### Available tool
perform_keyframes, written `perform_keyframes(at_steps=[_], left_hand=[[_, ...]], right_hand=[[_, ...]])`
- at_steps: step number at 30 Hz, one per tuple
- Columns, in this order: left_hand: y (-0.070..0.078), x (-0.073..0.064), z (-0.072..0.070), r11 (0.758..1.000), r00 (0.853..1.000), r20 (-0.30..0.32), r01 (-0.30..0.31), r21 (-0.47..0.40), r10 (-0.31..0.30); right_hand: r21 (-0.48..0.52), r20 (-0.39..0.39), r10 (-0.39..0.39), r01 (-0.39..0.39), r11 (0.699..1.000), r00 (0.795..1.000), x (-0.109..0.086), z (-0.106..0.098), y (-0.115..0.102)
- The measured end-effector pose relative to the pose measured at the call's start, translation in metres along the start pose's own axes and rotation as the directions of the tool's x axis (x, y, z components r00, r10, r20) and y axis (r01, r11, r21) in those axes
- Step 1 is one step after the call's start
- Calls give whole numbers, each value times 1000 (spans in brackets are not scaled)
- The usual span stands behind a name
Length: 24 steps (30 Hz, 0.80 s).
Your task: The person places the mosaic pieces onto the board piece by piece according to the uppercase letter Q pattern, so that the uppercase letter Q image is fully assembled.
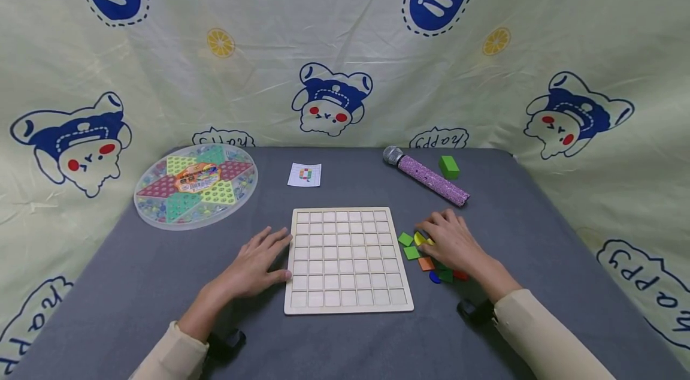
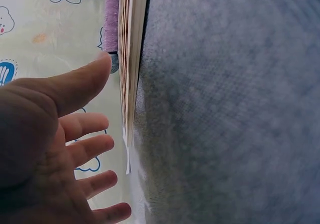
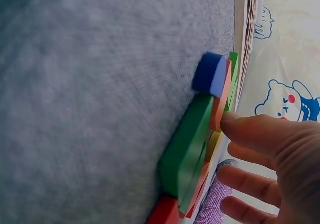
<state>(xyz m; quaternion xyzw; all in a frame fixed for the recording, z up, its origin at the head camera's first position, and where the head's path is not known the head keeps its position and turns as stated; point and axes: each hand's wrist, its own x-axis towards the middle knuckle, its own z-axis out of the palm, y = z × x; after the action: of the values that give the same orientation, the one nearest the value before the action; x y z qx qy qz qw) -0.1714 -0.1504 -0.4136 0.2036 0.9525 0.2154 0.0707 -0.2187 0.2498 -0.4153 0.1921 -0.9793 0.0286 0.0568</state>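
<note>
A pale wooden grid board (image 1: 347, 310) lies flat on the table in the head view. My left hand (image 1: 259, 263) is spread at its left edge, fingertips and thumb right at the rim. Beside the board's right edge lies a loose cluster of coloured tiles: green tiles (image 1: 411, 253), a yellow tile (image 1: 420, 239), an orange tile (image 1: 426, 264) and a blue tile (image 1: 434, 277). Over this cluster my right hand (image 1: 451, 242) reaches, hiding part of it. In the right wrist view its thumb overlaps the orange tile (image 3: 220, 102), near a dark green tile (image 3: 187, 149), with fingers apart.
Behind the board lies a small white card (image 1: 304, 175) with a coloured pattern. A round Chinese checkers set (image 1: 196, 187) sits at the back left. At the back right are a glittery purple microphone (image 1: 431, 177) and a green block (image 1: 448, 167). A printed curtain (image 1: 356, 38) hangs behind.
</note>
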Motion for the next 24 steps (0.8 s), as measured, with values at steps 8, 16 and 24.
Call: perform_keyframes(at_steps=[8, 16, 24], left_hand=[[-2, 1, -1, 999, 999, 27, -17, -42, 18], [-5, 3, 2, 998, 997, 78, -26, -56, 30], [-7, 5, 5, 998, 996, 88, -29, -61, 34]], right_hand=[[30, 50, 2, -4, 1000, 999, 2, -1, 3], [78, 79, 3, -10, 997, 997, 1, -1, 6], [95, 99, 18, -28, 995, 995, 1, 1, 10]])
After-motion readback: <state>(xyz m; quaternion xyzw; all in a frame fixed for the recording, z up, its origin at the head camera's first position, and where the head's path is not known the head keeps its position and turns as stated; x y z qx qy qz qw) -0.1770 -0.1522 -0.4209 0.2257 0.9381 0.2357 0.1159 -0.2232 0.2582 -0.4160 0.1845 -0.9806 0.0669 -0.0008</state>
